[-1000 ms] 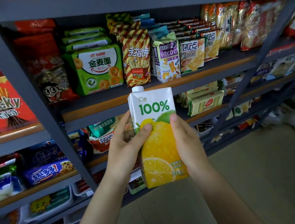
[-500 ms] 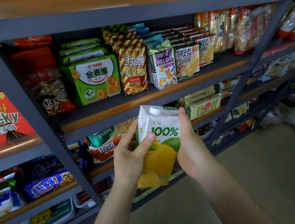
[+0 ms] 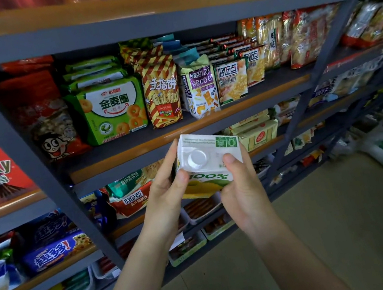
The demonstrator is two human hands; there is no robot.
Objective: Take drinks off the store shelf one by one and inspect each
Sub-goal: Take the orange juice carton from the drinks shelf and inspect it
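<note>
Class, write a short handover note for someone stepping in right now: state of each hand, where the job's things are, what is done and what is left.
Left hand: grips the juice carton on its left side.
Right hand: grips the carton's right side, thumb on its top.
Carton: off the shelf, held in front of it, tipped so the white cap and top face the camera.
Done: this carton is taken down and is being inspected.
Left: finish checking it; then the other drinks, one by one. No other drinks can be made out in this view.
</note>
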